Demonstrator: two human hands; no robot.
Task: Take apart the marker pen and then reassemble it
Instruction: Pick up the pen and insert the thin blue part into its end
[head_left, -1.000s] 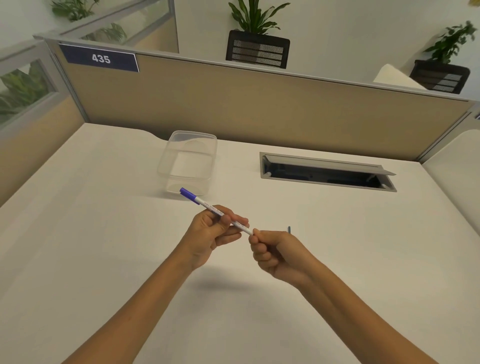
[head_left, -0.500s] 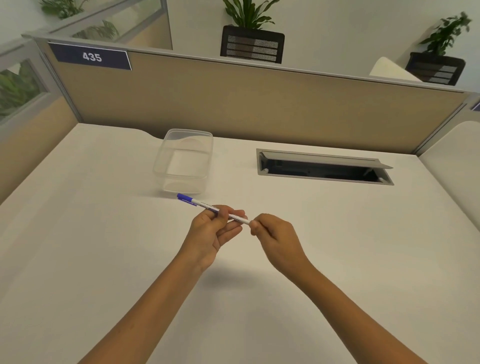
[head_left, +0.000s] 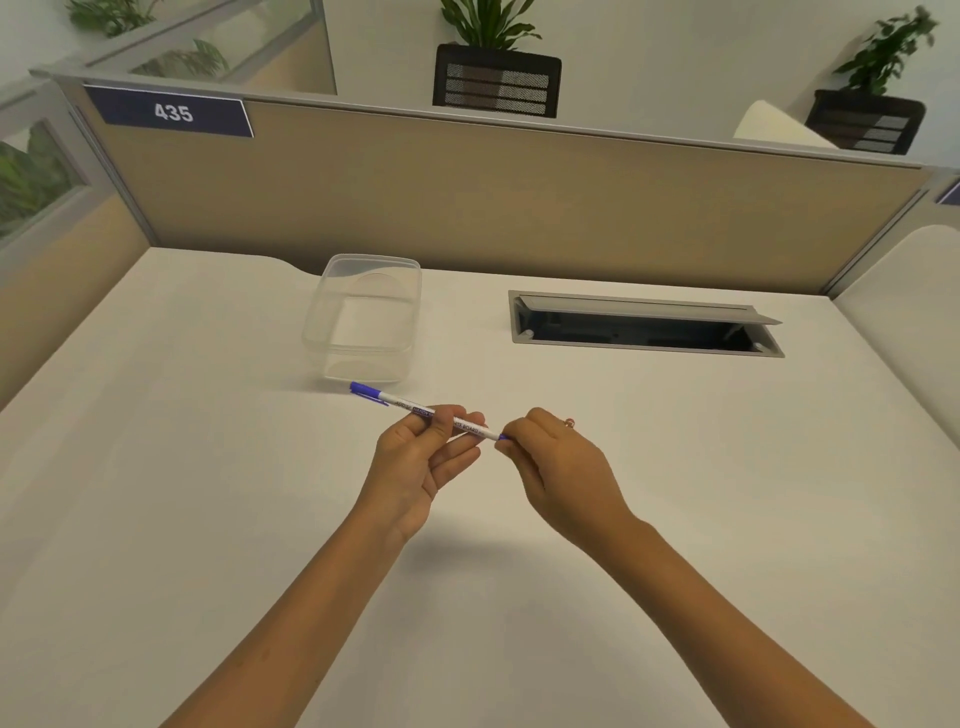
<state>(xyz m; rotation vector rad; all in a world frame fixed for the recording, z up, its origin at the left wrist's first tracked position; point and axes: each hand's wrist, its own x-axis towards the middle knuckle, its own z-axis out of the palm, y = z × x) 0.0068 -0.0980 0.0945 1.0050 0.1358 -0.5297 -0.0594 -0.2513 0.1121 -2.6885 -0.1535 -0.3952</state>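
Both hands up over the white tabletop (head_left: 208, 519): the left hand (head_left: 415, 462) pinches the marker pen (head_left: 410, 409) mid-barrel, its blue cap end toward the clear plastic container (head_left: 363, 317), while the right hand (head_left: 558, 467) has its fingers (head_left: 511, 434) closed on the near blue end.

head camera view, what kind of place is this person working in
Most likely an office cubicle. A tan partition with a numbered sign reading 435 runs along the back of a white desk, which has a cable hatch set into it, and potted plants stand behind the partition.
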